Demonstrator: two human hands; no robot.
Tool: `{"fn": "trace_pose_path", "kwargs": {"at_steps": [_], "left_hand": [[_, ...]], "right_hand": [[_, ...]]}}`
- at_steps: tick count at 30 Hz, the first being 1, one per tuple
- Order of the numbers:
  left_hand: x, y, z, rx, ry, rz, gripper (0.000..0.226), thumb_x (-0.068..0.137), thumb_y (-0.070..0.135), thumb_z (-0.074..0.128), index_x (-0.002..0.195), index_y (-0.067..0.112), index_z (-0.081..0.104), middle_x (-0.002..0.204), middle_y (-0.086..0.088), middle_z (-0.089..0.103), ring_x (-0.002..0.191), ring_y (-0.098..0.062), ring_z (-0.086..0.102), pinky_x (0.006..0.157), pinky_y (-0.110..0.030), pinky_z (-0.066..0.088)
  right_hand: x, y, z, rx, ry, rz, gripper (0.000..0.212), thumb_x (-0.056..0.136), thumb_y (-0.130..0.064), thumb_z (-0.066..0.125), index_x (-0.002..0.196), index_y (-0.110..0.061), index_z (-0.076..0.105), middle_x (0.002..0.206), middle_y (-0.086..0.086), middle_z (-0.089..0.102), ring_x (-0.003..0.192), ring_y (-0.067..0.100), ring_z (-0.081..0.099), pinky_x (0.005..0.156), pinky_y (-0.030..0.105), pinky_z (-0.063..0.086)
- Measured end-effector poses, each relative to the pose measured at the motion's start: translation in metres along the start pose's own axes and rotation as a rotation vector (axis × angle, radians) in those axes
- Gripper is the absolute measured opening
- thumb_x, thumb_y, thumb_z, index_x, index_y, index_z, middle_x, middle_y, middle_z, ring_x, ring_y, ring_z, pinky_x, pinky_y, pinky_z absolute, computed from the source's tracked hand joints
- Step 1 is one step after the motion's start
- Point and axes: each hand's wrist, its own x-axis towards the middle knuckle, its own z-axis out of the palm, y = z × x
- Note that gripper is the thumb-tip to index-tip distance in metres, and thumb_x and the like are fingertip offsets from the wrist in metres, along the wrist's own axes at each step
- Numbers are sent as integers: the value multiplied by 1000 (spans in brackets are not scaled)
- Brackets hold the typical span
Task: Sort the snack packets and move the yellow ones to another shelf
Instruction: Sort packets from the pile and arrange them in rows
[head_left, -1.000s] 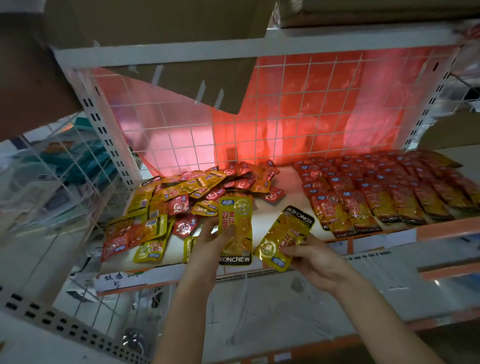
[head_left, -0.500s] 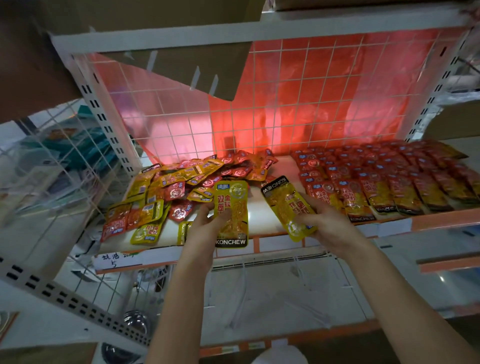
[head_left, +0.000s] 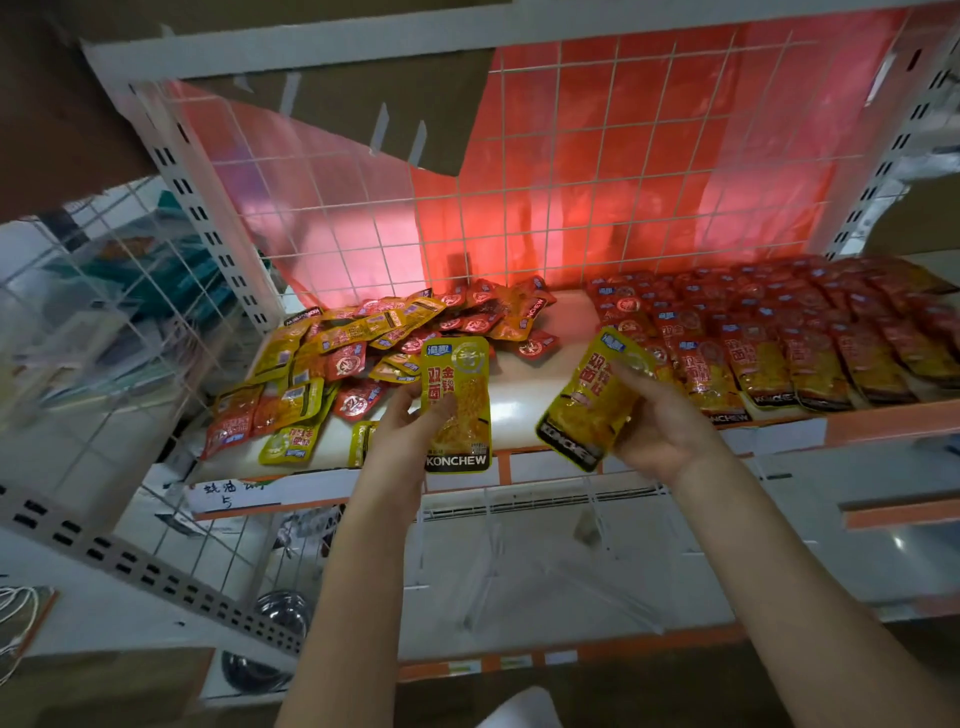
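My left hand (head_left: 402, 423) holds a yellow snack packet (head_left: 460, 384) upright at the shelf's front edge, label facing me. My right hand (head_left: 657, 423) grips a second yellow packet (head_left: 589, 400), tilted with its black end down-left, over the front edge just left of the sorted rows. A loose pile of mixed yellow and red packets (head_left: 363, 358) covers the left half of the white shelf (head_left: 524, 415). Neat overlapping rows of red packets (head_left: 779, 343) fill the right half.
A white wire grid with red sheeting (head_left: 571, 182) closes the back. A wire side panel (head_left: 119, 322) and a perforated upright (head_left: 208, 223) bound the left. Below lies a lower white shelf (head_left: 545, 597) with clear dividers. A handwritten label (head_left: 234, 493) sits on the front rail.
My right hand has turned its yellow packet round, from black end up to black end down, and shifted it right toward the red rows. The left hand keeps its packet nearly still.
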Motion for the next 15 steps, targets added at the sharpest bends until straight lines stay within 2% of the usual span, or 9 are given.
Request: {"fn": "trace_pose_path", "kwargs": {"at_steps": [3,6,7,8,9,10,12,15], "left_hand": [[-2,3,2,-2,1,-10,87,56,46,81,131,17,48,122,-10,64,117,-33,57,105,-56,38],[-1,1,-1,-3,-2,-8,40,84,23,69,119,15,54,99,-4,72,94,-28,66,101,-52,44],[1,-1,-2,5,1,-13,26,88,18,64,112,16,56,92,-2,73,87,-26,67,98,-50,45],[2,0,-3,7,3,-18,19,89,15,62,107,18,57,88,0,73,83,-25,67,96,-49,46],[2,1,-2,5,0,-20,16,89,13,62,103,19,57,87,0,74,82,-25,67,95,-49,47],[3,2,-2,-1,-2,-24,16,89,12,62,102,19,57,87,-1,74,84,-26,67,95,-50,47],[3,4,1,-4,-21,-28,20,88,9,63,106,16,58,91,-3,74,88,-28,67,94,-49,49],[5,5,5,14,-96,-24,30,88,5,60,116,14,57,90,-1,73,80,-20,70,74,-35,57]], "right_hand": [[5,9,2,90,-27,85,29,88,-21,58,115,-10,60,108,10,68,95,26,66,78,46,55],[4,14,5,90,-99,109,21,87,3,51,105,-2,60,88,13,72,72,23,72,60,34,60],[2,16,6,93,-129,104,29,81,10,51,107,2,59,88,15,71,70,22,72,61,30,60],[3,18,6,96,-166,88,44,71,14,56,114,5,56,95,18,70,74,23,72,70,29,59],[3,21,6,91,-194,67,59,62,12,61,121,6,53,103,20,67,80,24,71,79,29,57],[4,22,5,67,-210,47,65,61,8,63,125,7,51,110,21,65,84,24,71,84,29,54],[4,25,6,-11,-215,11,56,69,4,57,125,6,51,114,20,63,87,22,70,86,29,53],[2,26,3,-184,-194,-53,31,84,5,51,115,3,57,101,13,70,82,17,70,79,25,56]]}}
